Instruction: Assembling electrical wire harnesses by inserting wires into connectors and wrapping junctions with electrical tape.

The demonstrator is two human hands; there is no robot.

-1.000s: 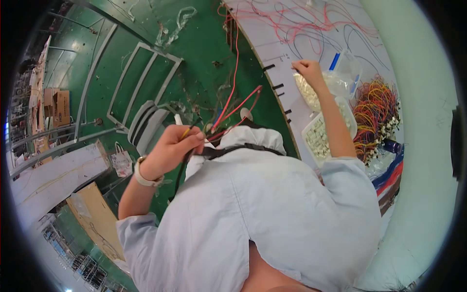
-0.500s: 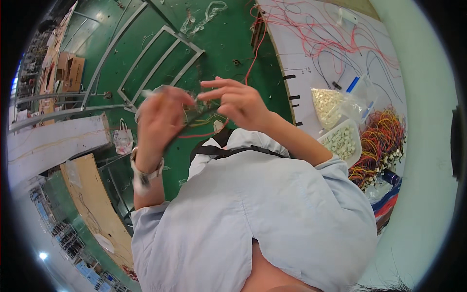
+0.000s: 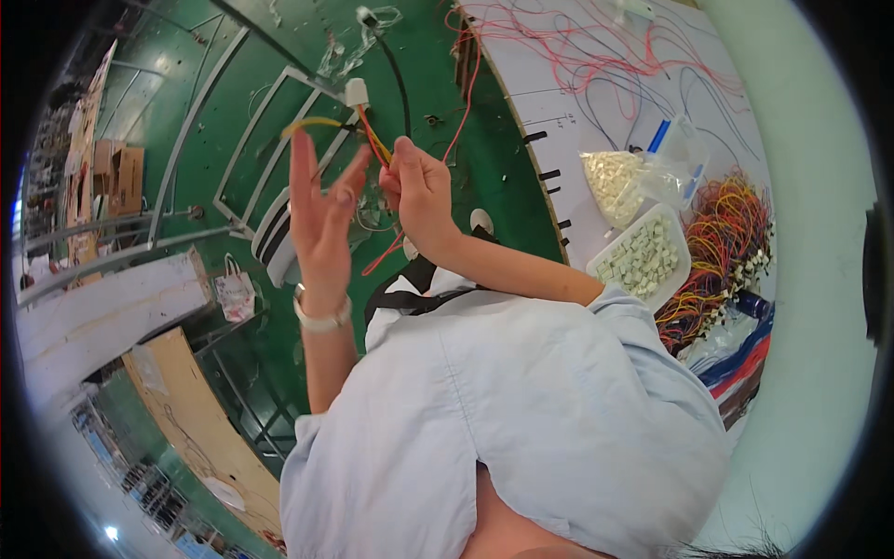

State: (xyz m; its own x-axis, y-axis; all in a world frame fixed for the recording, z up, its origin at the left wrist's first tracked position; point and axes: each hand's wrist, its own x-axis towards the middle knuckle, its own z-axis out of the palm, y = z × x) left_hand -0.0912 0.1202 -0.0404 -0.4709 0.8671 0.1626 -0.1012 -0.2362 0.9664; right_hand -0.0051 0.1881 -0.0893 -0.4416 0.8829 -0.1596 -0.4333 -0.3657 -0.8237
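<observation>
- Shirt (image 3: 521, 419), pale blue, fills the near part of the view, with both forearms rising from it.
- Left hand (image 3: 321, 219) is raised with fingers spread and straight, gripping nothing; a yellow wire (image 3: 312, 123) arcs just above its fingertips.
- Right hand (image 3: 421, 186) is closed, pinching a bundle of red and yellow wires that ends in a white connector (image 3: 356, 91) just above the hand.
- Farther right, a white tray of connectors (image 3: 643, 256) and a clear bag of connectors (image 3: 619, 177) lie on the white board (image 3: 559, 112), beside a heap of coloured wires (image 3: 731, 242).
</observation>
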